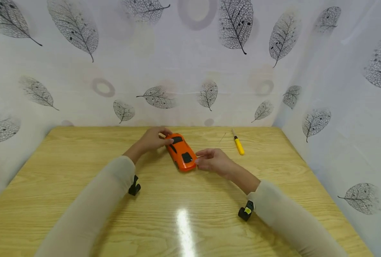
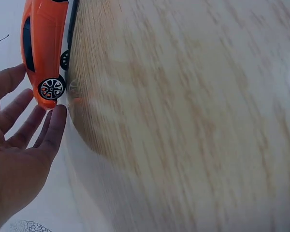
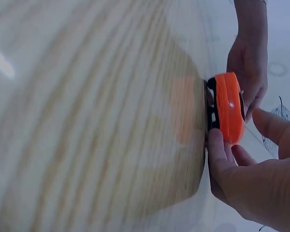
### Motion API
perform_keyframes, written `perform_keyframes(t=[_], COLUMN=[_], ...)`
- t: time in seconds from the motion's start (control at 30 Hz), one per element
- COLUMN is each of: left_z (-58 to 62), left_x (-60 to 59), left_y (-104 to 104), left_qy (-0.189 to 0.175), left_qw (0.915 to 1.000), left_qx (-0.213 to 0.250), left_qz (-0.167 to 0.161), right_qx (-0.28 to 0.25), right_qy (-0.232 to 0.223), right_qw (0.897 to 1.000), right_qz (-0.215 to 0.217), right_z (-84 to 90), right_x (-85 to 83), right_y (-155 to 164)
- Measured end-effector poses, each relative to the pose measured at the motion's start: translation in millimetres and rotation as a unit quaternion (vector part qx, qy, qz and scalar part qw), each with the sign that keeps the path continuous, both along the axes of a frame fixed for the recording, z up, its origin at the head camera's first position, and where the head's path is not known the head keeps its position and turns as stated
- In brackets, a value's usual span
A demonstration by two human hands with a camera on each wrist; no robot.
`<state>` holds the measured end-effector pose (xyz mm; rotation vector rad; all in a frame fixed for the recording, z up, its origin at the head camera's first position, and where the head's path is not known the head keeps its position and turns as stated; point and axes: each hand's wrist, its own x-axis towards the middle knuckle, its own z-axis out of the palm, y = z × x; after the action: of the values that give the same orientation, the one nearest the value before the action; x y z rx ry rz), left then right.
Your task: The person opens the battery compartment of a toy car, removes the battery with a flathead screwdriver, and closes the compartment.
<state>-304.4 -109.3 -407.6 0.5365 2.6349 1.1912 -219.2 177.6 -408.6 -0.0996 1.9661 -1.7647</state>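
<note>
An orange toy car (image 1: 181, 151) with black windows and dark wheels stands on the wooden table, angled between the two hands. My left hand (image 1: 154, 138) holds its far end, the thumb on one side and the fingers round the end. In the left wrist view the fingertips (image 2: 58, 113) touch the bumper below a spoked wheel (image 2: 52, 89). My right hand (image 1: 217, 162) is at the car's near end. The right wrist view shows its fingers (image 3: 217, 140) extended against the lower corner of the car (image 3: 229, 108), with the thumb raised apart from it.
A yellow-handled screwdriver (image 1: 238, 144) lies at the back right of the table (image 1: 81, 160). Left of it is a thin, dark, needle-like piece (image 1: 222, 137). A leaf-patterned white curtain (image 1: 184, 64) hangs behind the table and along its sides.
</note>
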Motion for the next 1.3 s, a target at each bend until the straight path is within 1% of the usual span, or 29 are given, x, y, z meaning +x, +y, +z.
perform_keyframes(t=[0.13, 0.23, 0.4, 0.53, 0.63, 0.73, 0.8, 0.9, 1.03, 1.17, 1.3], left_z=[0.3, 0.5, 1.6, 1.5, 0.3, -0.5, -0.4, 0.3, 1.5, 0.8, 2.1], left_x=[0.8, 2.1, 5.7, 8.5, 10.6, 13.9, 17.6, 25.2, 35.8, 42.0, 46.4], left_y=[-2, -2, -2, -3, -2, 0, 2, 5, 8, 11, 11], left_qy=[-0.014, -0.015, -0.018, -0.024, -0.031, -0.036, -0.037, -0.036, -0.039, -0.027, -0.015], left_qw=[0.9999, 0.9998, 0.9996, 0.9990, 0.9980, 0.9962, 0.9951, 0.9933, 0.9908, 0.9910, 0.9921], left_qx=[0.003, 0.004, 0.012, 0.017, 0.020, 0.023, 0.020, 0.014, 0.026, 0.029, 0.023], left_qz=[0.007, 0.009, 0.020, 0.033, 0.052, 0.075, 0.089, 0.109, 0.127, 0.128, 0.122], right_qx=[0.014, 0.029, 0.037, 0.045, 0.070, 0.090, 0.094, 0.103, 0.123, 0.117, 0.117], right_qy=[0.022, 0.039, 0.048, 0.053, 0.066, 0.078, 0.080, 0.085, 0.095, 0.092, 0.097], right_qw=[1.000, 0.998, 0.998, 0.997, 0.995, 0.992, 0.992, 0.990, 0.987, 0.988, 0.988], right_qz=[-0.017, -0.026, -0.033, -0.035, -0.031, -0.033, -0.035, -0.037, -0.040, -0.039, -0.021], right_z=[-2.2, -3.0, -0.3, 3.3, 5.6, 6.5, 6.5, 5.9, 6.5, 5.1, -0.6], right_x=[3.5, 5.3, 7.3, 7.3, 5.6, 2.0, -0.9, -5.1, -11.5, -20.8, -28.8], right_y=[-8, -10, -12, -12, -11, -8, -6, -3, 2, 10, 17])
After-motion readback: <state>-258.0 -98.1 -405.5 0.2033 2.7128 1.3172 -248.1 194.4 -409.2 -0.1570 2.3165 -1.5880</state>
